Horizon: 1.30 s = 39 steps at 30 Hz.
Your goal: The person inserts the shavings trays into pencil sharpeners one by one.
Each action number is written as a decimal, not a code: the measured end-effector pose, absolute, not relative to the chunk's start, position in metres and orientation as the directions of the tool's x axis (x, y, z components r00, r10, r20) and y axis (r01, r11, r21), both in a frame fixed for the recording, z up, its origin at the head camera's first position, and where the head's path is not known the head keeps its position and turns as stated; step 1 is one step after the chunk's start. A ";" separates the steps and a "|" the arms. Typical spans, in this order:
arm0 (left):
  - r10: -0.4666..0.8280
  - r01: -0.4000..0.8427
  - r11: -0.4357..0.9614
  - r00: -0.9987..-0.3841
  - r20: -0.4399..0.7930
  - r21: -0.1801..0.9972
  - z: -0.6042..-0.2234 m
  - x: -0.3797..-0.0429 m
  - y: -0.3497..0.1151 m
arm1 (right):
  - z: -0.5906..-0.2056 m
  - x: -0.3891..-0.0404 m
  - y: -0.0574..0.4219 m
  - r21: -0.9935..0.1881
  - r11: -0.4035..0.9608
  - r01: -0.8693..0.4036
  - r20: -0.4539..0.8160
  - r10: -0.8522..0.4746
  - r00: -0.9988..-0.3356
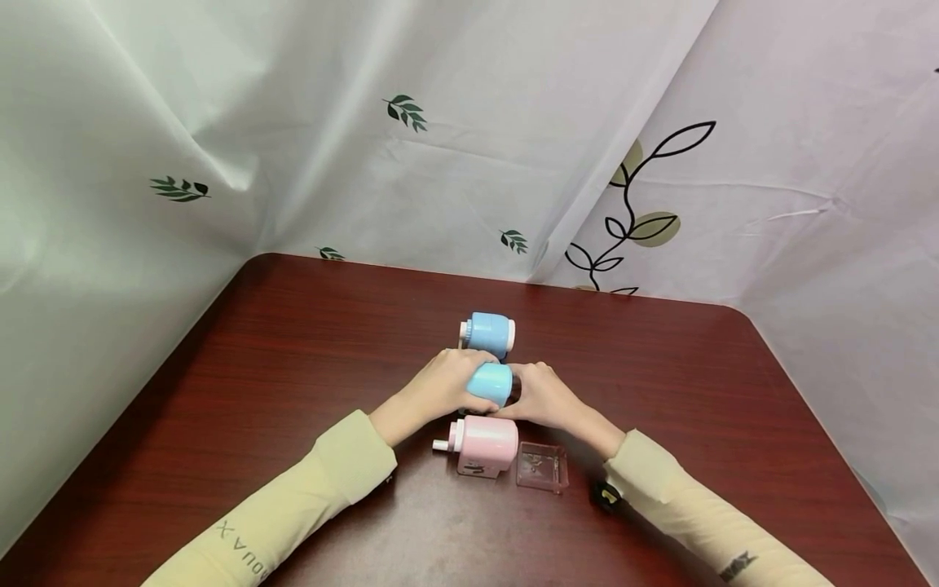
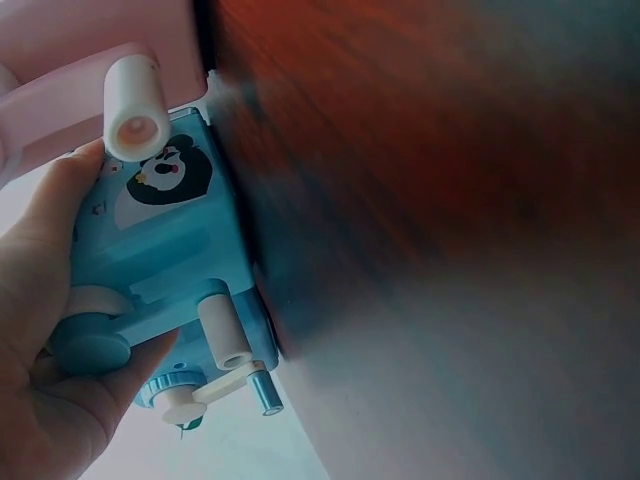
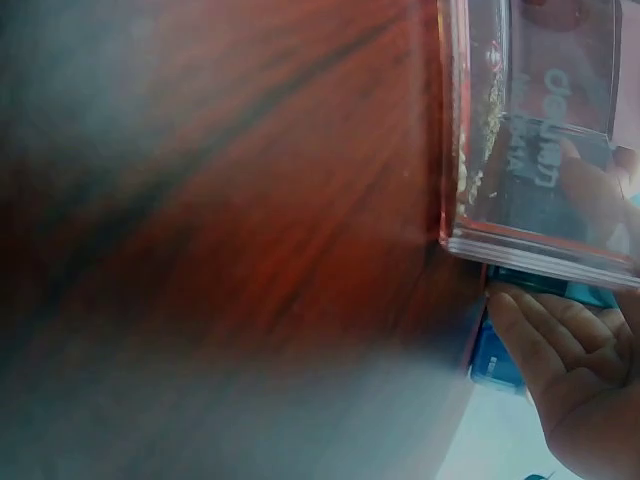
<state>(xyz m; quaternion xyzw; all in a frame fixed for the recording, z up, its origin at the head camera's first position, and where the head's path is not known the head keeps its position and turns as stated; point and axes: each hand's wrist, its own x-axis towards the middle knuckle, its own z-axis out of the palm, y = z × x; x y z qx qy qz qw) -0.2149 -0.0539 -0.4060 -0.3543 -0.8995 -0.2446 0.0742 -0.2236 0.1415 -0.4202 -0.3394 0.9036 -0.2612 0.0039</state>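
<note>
My left hand (image 1: 440,387) grips a light-blue crank pencil sharpener (image 1: 491,383) from its crank side, thumb and fingers spread around its body. In the left wrist view a cartoon sticker and a white crank knob (image 2: 225,335) show on it. At the other end of this sharpener is my right hand (image 1: 546,397), thumb and fingers pinching from both sides; I cannot tell whether they hold its body or a drawer. Nearer to me stands a pink pencil sharpener (image 1: 487,444). Beside it sits a clear drawer (image 1: 541,469), with shavings showing inside in the right wrist view.
Behind the hands a darker blue pencil sharpener (image 1: 487,333) stands in the same row. All stand on a dark red-brown wooden table (image 1: 330,326) with rounded far corners. A white curtain (image 1: 315,147) with leaf prints hangs around its back and sides.
</note>
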 end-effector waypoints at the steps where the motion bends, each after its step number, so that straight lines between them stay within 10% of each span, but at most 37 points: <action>1: 0.601 0.673 0.629 -0.738 0.307 0.388 -0.406 -0.215 -0.054 | -0.420 -0.224 0.142 -0.474 0.633 -0.613 0.169 -0.618 -0.768; 39: 0.633 0.683 0.654 -0.730 0.259 0.326 -0.393 -0.214 -0.055 | -0.409 -0.219 0.148 -0.456 0.655 -0.602 0.135 -0.618 -0.774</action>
